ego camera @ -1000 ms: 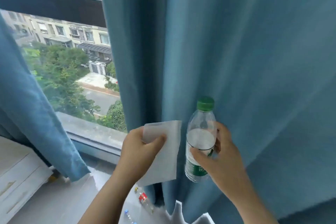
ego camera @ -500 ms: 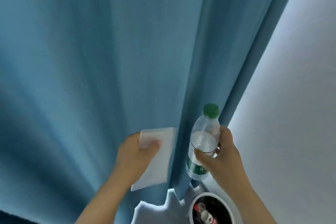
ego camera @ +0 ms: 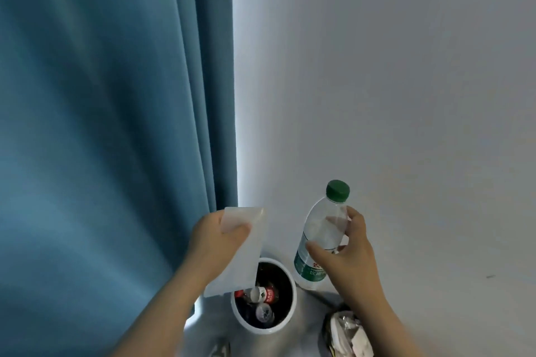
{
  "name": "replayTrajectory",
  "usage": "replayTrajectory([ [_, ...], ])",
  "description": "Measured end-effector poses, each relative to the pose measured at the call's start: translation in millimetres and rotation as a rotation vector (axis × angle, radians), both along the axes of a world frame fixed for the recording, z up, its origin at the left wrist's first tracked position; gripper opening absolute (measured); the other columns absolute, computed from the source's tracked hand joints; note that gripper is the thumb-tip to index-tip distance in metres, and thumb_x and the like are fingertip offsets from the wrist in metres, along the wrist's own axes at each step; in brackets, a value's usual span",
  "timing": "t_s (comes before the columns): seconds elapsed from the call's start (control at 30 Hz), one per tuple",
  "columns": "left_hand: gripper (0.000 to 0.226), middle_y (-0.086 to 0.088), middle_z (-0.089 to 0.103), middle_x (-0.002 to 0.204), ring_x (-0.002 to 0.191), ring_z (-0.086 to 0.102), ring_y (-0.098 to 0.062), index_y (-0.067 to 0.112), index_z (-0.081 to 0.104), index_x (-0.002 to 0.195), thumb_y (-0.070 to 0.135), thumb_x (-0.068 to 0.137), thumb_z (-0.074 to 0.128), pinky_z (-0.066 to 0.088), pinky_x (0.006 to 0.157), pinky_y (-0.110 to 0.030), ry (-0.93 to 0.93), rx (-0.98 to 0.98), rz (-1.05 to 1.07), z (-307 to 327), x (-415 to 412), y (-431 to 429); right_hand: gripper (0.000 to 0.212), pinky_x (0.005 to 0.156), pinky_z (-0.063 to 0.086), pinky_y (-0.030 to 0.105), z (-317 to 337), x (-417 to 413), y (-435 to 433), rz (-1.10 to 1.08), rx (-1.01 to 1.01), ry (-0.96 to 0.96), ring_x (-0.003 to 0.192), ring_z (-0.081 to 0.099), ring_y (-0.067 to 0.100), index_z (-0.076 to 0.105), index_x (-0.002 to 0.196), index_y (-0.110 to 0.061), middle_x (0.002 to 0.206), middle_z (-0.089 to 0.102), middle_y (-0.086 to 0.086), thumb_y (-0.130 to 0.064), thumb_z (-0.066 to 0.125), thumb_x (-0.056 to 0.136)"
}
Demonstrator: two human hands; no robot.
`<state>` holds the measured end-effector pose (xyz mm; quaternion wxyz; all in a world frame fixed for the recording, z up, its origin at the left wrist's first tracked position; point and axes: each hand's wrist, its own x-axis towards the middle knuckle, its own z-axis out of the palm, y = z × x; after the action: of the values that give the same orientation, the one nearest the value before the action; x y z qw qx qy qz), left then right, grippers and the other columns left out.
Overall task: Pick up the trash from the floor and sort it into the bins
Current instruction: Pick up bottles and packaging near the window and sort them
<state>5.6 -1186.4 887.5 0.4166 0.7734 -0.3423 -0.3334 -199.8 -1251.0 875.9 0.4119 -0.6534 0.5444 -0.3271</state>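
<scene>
Above the bin (ego camera: 291,297) — left hand (ego camera: 214,242) pinches paper (ego camera: 246,261).

- Water bottle (ego camera: 320,229), green label (ego camera: 308,269) just below the fingers (ego camera: 358,223) of the right hand (ego camera: 352,255): small red mark over white characters, possibly "饮用"; too blurred to confirm.
- Red-labelled bottle (ego camera: 269,293) in the white bin (ego camera: 292,284), well below those fingers: print illegible.

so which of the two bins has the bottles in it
The white round bin in the middle: bottles lie inside it. The other bin, at lower right, holds crumpled white trash instead.
</scene>
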Motion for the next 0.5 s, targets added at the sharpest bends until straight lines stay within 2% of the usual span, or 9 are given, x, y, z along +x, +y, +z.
replayTrajectory([
  [0.07,0.007,0.003,0.071,0.076,0.075,0.067,-0.016,0.026,0.068,0.076,0.024,0.083,0.069,0.052,0.059,-0.026,0.022,0.033,-0.054,-18.3,5.4,-20.7,0.071,0.078,0.049,0.022,-13.6,-1.0,-7.6,-0.034,0.024,0.022,0.098,0.057,0.003,0.038,0.127,-0.037,0.11,0.056,-0.019,-0.024,0.077,0.07],
  [0.17,0.005,0.002,0.071,0.077,0.078,0.067,-0.019,0.024,0.07,0.08,0.029,0.081,0.068,0.056,0.066,-0.034,0.014,0.11,-0.149,-49.1,20.4,-50.6,0.061,0.07,0.047,0.017,-37.9,4.9,-18.1,-0.095,0.11,0.065,0.093,0.058,0.001,0.041,0.116,-0.04,0.105,0.056,-0.024,-0.026,0.077,0.069],
  [0.27,0.012,-0.001,0.069,0.075,0.077,0.066,-0.023,0.017,0.067,0.079,0.028,0.082,0.066,0.052,0.064,-0.033,-0.04,0.182,-0.221,-82.9,39.2,-78.6,0.062,0.074,0.054,0.027,-73.7,17.2,-28.9,-0.183,0.222,0.087,0.092,0.059,0.005,0.041,0.12,-0.038,0.104,0.057,-0.018,-0.028,0.076,0.071],
  [0.33,0.015,-0.005,0.068,0.077,0.078,0.064,-0.025,0.012,0.067,0.08,0.026,0.083,0.064,0.05,0.061,-0.031,-0.074,0.231,-0.253,-104.2,50.3,-94.1,0.06,0.073,0.053,0.029,-101.0,29.7,-36.4,-0.231,0.287,0.112,0.091,0.06,0.007,0.042,0.119,-0.035,0.102,0.058,-0.015,-0.028,0.075,0.07],
  [0.4,0.015,-0.009,0.068,0.079,0.079,0.064,-0.028,0.008,0.067,0.082,0.022,0.084,0.061,0.049,0.061,-0.031,-0.102,0.272,-0.281,-127.4,58.8,-107.6,0.055,0.066,0.047,0.023,-129.4,42.0,-44.1,-0.26,0.325,0.148,0.087,0.059,0.008,0.043,0.115,-0.029,0.098,0.059,-0.011,-0.024,0.075,0.07],
  [0.5,0.013,-0.009,0.067,0.079,0.079,0.063,-0.03,0.009,0.066,0.082,0.02,0.084,0.06,0.047,0.061,-0.031,-0.106,0.336,-0.295,-164.4,67.4,-124.0,0.053,0.062,0.039,0.014,-167.2,56.4,-55.0,-0.301,0.369,0.172,0.084,0.053,0.0,0.039,0.111,-0.028,0.095,0.054,-0.015,-0.019,0.075,0.073],
])
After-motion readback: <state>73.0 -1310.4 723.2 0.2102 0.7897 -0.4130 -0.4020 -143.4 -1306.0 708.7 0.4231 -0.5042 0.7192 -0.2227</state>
